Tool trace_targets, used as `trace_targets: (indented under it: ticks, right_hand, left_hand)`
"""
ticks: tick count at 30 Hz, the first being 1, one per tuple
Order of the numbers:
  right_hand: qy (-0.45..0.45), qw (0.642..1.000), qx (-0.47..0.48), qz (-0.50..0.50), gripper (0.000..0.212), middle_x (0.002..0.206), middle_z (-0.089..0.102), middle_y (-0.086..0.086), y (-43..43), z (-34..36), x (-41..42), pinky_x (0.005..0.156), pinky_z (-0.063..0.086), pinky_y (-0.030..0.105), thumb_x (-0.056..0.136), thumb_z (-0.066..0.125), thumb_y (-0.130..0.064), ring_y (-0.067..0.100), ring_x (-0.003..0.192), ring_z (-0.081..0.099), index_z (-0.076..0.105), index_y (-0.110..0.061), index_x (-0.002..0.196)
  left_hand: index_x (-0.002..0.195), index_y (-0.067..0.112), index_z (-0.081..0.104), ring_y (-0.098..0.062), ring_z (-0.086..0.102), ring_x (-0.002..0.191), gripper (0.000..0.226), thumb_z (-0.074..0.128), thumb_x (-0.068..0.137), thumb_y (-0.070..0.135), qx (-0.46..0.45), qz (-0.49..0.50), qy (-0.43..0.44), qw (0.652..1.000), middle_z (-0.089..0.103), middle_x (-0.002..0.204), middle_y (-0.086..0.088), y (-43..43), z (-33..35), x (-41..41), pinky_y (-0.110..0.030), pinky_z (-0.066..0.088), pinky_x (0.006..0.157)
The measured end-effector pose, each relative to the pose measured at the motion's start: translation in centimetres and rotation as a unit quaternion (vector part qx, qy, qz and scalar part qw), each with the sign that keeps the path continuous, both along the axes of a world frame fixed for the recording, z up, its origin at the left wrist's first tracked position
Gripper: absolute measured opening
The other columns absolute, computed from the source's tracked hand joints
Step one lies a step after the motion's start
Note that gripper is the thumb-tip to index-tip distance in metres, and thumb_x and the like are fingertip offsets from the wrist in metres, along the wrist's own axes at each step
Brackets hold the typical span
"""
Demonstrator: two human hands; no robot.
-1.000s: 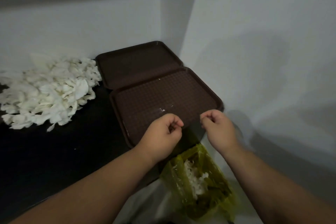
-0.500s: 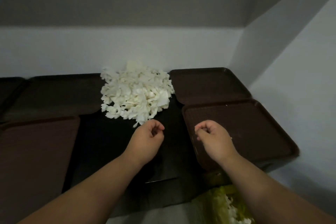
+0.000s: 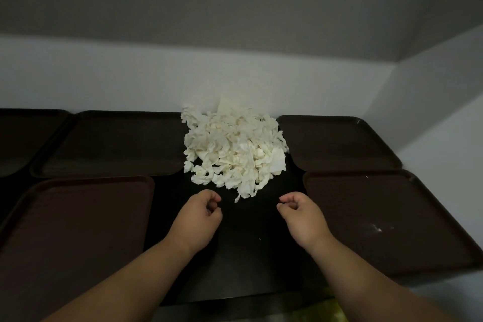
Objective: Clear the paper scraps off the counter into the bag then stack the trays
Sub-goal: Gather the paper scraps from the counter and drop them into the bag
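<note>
Change over the last second: view swung left, away from the yellow-green bag and the near right tray, onto the heap of paper scraps. Both hands carried from above the bag's mouth to a spot over the black counter, just short of the heap's near edge. Left hand: fingers curled in toward the thumb, nothing visible in them. Right hand: same curl, likewise empty as far as visible. Reading for the task: probably a return for a fresh handful. Clearing well short of done, with a large heap left to move. Stacking not begun, with near left tray, far left tray, far right tray and near right tray lying singly. Location of scraps: mid-counter, against the back wall, between the left and right trays, touching or nearly touching the far right tray's rim. Orientation: roughly round mound, no clear long axis, no distinct heading, one thin tongue of scraps trailing toward the hands. Bag: only a sliver in view at the bottom edge, below the counter's front.
</note>
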State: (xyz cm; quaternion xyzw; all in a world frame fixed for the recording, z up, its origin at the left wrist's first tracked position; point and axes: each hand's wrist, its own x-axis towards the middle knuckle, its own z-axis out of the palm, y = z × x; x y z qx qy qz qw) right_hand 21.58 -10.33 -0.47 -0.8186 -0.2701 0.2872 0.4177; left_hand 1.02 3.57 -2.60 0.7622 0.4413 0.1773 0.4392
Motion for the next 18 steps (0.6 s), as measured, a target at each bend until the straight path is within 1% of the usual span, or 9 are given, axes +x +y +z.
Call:
trace_targets:
  ticks: [2,4,5,7,8,11,14,16,18]
  right_hand:
    - [-0.014,1.000,-0.005,-0.004,0.020,0.103,0.066,-0.003,0.9,-0.3,0.7,0.071,0.054,0.026,0.095,0.066,-0.025,0.014,0.087,0.067,0.064,-0.023,0.115]
    - [-0.047,0.999,-0.011,0.000,0.028,0.119,0.060,-0.004,2.0,-0.5,1.8,0.079,0.053,0.025,0.094,0.067,-0.027,0.011,0.097,0.062,0.062,-0.026,0.121]
    - [-0.062,0.998,-0.013,0.004,0.033,0.127,0.055,-0.003,2.6,-0.5,2.6,0.077,0.051,0.022,0.093,0.067,-0.027,0.009,0.098,0.061,0.061,-0.027,0.125]
    - [-0.080,0.997,-0.019,0.014,0.045,0.135,0.045,-0.002,4.0,-0.3,3.9,0.066,0.048,0.015,0.093,0.068,-0.027,0.007,0.088,0.062,0.055,-0.029,0.135]
    - [-0.080,0.996,-0.020,0.019,0.050,0.138,0.041,-0.001,4.7,-0.2,4.6,0.064,0.050,0.016,0.092,0.068,-0.026,0.008,0.082,0.063,0.052,-0.029,0.140]
    - [-0.086,0.995,-0.017,0.051,0.062,0.144,0.034,-0.001,6.5,-0.3,6.3,0.078,0.050,0.021,0.092,0.069,-0.025,0.007,0.086,0.060,0.043,-0.029,0.148]
    - [-0.105,0.989,-0.036,0.095,0.067,0.157,0.020,0.002,7.9,-0.8,7.7,0.092,0.045,0.022,0.093,0.068,-0.030,0.014,0.111,0.057,0.036,-0.033,0.152]
    - [-0.118,0.983,-0.064,0.126,0.071,0.163,0.009,0.002,8.8,-1.2,8.5,0.096,0.043,0.022,0.093,0.067,-0.031,0.022,0.128,0.051,0.032,-0.036,0.154]
    - [-0.128,0.977,-0.075,0.155,0.074,0.164,0.006,0.000,9.5,-1.7,9.3,0.101,0.043,0.024,0.091,0.067,-0.031,0.023,0.135,0.045,0.030,-0.037,0.155]
  left_hand:
    - [0.117,0.035,0.061,-0.005,0.061,0.094,0.026,0.066,0.093,0.025,0.038,-0.021,0.020,0.999,0.059,0.113,0.010,0.4,-0.2,0.9,-0.026,0.054,0.087]
    - [0.128,0.034,0.059,-0.004,0.054,0.113,0.036,0.065,0.093,0.029,0.089,-0.048,0.040,0.994,0.054,0.121,0.014,0.9,-0.1,2.5,-0.027,0.050,0.098]
    - [0.132,0.034,0.057,-0.007,0.050,0.121,0.040,0.064,0.093,0.031,0.118,-0.067,0.053,0.989,0.053,0.125,0.015,1.1,0.0,3.4,-0.028,0.048,0.102]
    - [0.140,0.034,0.050,-0.011,0.042,0.131,0.048,0.061,0.093,0.032,0.170,-0.108,0.082,0.976,0.048,0.136,0.014,1.4,0.4,5.6,-0.031,0.044,0.108]
    - [0.144,0.033,0.046,-0.014,0.040,0.134,0.052,0.059,0.093,0.031,0.191,-0.128,0.101,0.968,0.045,0.142,0.013,1.6,0.6,6.7,-0.033,0.042,0.110]
    - [0.155,0.033,0.027,-0.024,0.028,0.146,0.070,0.058,0.092,0.032,0.227,-0.171,0.195,0.939,0.027,0.160,0.001,2.3,0.5,9.9,-0.040,0.034,0.116]
    - [0.160,0.034,0.009,-0.030,0.016,0.151,0.089,0.065,0.090,0.036,0.213,-0.193,0.295,0.911,0.010,0.167,-0.005,3.0,-0.3,12.3,-0.047,0.029,0.119]
    - [0.159,0.032,0.010,-0.029,0.021,0.149,0.087,0.064,0.092,0.036,0.215,-0.182,0.328,0.902,0.015,0.165,-0.005,3.4,-1.1,13.2,-0.047,0.029,0.116]
    - [0.155,0.029,0.022,-0.027,0.031,0.140,0.071,0.060,0.095,0.033,0.225,-0.157,0.333,0.902,0.030,0.155,-0.003,3.7,-1.8,13.5,-0.044,0.035,0.110]
